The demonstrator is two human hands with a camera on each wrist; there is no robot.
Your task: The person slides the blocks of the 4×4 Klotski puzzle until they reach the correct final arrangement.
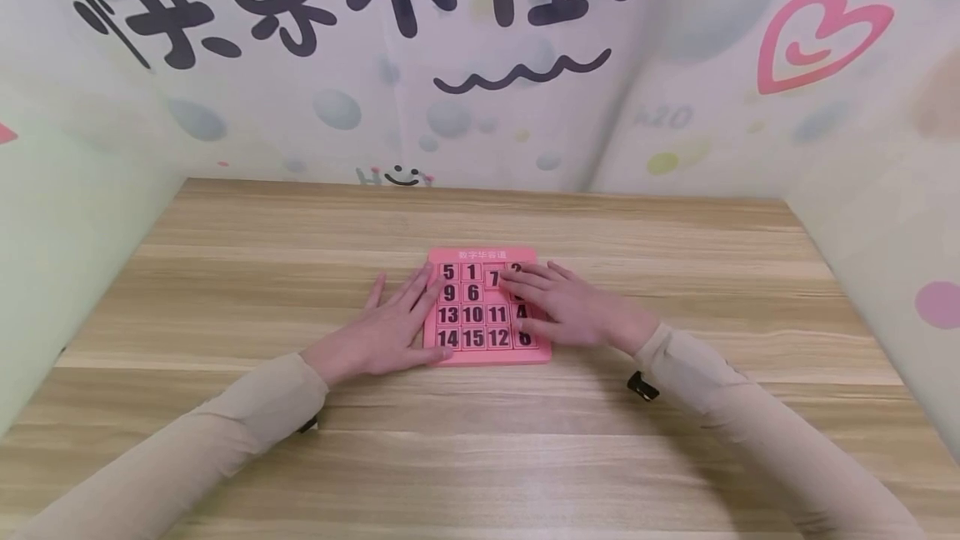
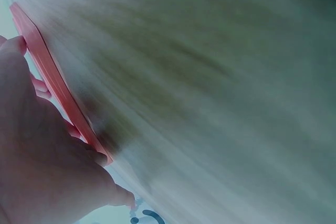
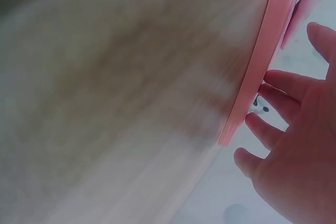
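The left hand (image 1: pixel 382 332) and right hand (image 1: pixel 573 307), fingers spread, grip nothing. Both touch the flat pink puzzle (image 1: pixel 495 357) between them; the right one partly hides some square tiles (image 1: pixel 523 311).

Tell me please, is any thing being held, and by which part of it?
Nothing is visibly gripped: the left hand rests along the left edge of the pink number puzzle, and the right hand lies over its right side.
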